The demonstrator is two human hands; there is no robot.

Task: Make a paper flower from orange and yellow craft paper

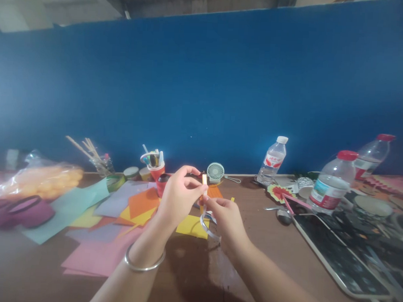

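My left hand [180, 192], with a silver bangle at its wrist, is raised over the table and pinches a narrow orange-and-white strip [204, 180] near its upper end. Just below, the fingertips of my right hand [228, 221] close on the same strip. From between the hands a thin whitish ribbon [205, 227] curls down; I cannot tell whether it is tape or paper, or if it is joined to the strip. Beneath the hands a yellow paper sheet [192, 226] lies on the brown table [190, 262].
Coloured paper sheets [100, 249] spread out on the left, by purple rolls [30, 210] and a bag of orange pieces [53, 180]. A small fan [215, 173] and red cups [157, 171] stand behind. On the right are water bottles [333, 183] and a tablet-like device [340, 255].
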